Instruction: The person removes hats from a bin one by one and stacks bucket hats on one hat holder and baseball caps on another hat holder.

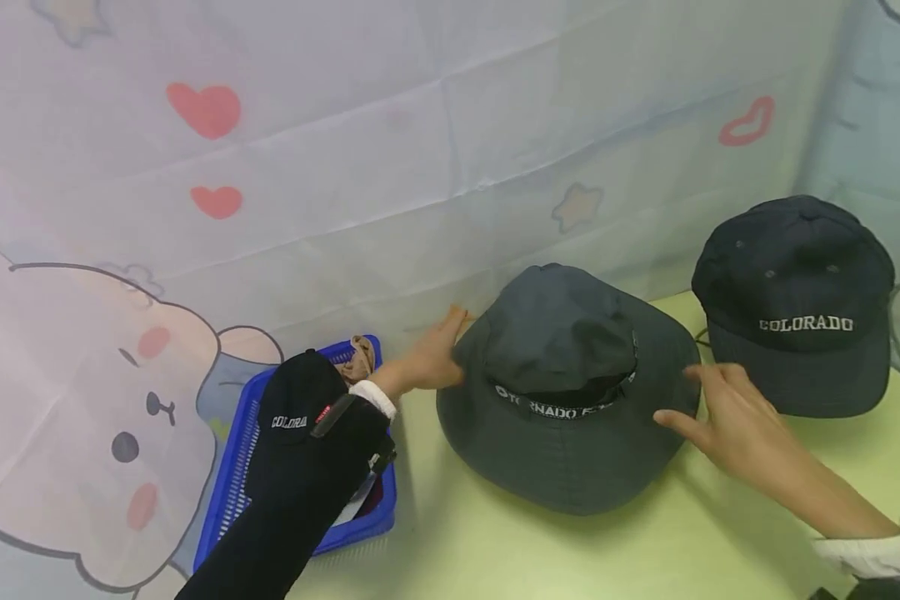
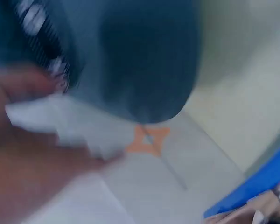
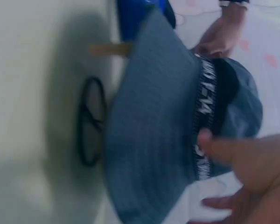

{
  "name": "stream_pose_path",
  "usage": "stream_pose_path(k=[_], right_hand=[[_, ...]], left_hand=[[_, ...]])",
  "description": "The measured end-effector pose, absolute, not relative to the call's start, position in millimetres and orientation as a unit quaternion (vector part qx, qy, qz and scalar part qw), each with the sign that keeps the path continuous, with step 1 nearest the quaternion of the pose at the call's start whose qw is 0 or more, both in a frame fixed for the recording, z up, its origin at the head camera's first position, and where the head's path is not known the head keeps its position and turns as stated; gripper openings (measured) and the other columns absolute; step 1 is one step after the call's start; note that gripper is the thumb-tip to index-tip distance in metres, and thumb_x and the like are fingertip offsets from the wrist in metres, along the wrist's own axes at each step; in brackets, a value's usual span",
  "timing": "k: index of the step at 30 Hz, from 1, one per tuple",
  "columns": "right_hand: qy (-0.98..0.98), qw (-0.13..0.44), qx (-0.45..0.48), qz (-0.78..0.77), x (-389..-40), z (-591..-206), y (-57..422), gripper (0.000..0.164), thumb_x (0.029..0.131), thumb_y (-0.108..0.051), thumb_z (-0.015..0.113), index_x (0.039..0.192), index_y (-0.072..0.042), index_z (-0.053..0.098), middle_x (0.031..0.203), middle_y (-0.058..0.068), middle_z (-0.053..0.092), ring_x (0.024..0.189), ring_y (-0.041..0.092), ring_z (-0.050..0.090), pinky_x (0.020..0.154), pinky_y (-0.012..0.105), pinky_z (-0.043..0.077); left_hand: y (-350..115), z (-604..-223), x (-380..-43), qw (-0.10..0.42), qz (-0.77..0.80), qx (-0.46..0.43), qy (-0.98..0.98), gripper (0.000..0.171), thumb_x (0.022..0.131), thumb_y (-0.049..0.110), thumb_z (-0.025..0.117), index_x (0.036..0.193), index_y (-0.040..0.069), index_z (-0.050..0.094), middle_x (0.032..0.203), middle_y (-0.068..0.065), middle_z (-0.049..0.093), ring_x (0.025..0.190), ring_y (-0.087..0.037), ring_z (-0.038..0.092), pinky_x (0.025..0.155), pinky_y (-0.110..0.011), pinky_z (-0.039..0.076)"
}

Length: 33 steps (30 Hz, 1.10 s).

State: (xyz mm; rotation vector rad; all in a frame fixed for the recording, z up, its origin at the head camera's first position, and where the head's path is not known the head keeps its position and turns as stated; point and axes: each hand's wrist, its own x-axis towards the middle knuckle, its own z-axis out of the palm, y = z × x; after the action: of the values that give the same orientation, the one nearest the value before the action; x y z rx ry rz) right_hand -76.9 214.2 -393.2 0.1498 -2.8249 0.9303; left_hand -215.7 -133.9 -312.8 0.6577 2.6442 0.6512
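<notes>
Left hand [image 1: 429, 360] and right hand [image 1: 735, 423], fingers extended, gripping nothing, flank a grey brimmed hat [image 1: 562, 467] between blue basket [image 1: 371, 525] and Colorado cap [image 1: 795, 275]; apparently positioning it, next calling for gentle straightening.

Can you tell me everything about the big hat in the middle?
The hat is dark grey and looks like cloth, with a dented crown and wide brim. White letters, including TORNADO, mark its black band. It sits crown-up over the table, between left hand and right hand; contact is unclear.
</notes>
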Motion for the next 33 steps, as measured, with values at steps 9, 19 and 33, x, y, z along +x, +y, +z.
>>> stream_pose_path(k=[9, 19, 33], right_hand=[[-0.865, -0.064, 0.274, 0.415, -161, -353, 214, 0.135, 0.074, -0.027, 0.096, 0.166, -0.008, -0.001, 0.168, 0.028, 0.006, 0.150, 0.054, 0.016, 0.110, 0.073, 0.027], [-0.841, -0.207, 0.228, 0.446, -188, -370, 234, 0.110, 0.088, -0.024, 0.083, 0.162, 0.004, 0.007, 0.164, 0.033, 0.017, 0.148, 0.055, 0.022, 0.109, 0.067, 0.036], [-0.846, -0.172, 0.237, 0.446, -190, -379, 246, 0.108, 0.089, -0.020, 0.082, 0.163, 0.003, 0.006, 0.161, 0.033, 0.026, 0.138, 0.051, 0.043, 0.105, 0.064, 0.042]], left_hand=[[-125, -315, -242, 0.320, 0.271, 0.288, 0.861, 0.128, 0.080, 0.037, 0.089, 0.166, 0.029, -0.005, 0.173, 0.001, 0.004, 0.156, -0.016, 0.010, 0.123, -0.043, 0.021], [-105, -336, -243, 0.330, 0.282, 0.324, 0.841, 0.126, 0.081, 0.027, 0.090, 0.167, 0.022, -0.003, 0.172, -0.003, 0.007, 0.155, -0.017, 0.012, 0.124, -0.043, 0.019], [-83, -345, -244, 0.278, 0.243, 0.311, 0.876, 0.134, 0.079, 0.031, 0.091, 0.165, 0.018, -0.011, 0.171, -0.013, 0.014, 0.153, -0.021, 0.021, 0.123, -0.035, 0.022]])
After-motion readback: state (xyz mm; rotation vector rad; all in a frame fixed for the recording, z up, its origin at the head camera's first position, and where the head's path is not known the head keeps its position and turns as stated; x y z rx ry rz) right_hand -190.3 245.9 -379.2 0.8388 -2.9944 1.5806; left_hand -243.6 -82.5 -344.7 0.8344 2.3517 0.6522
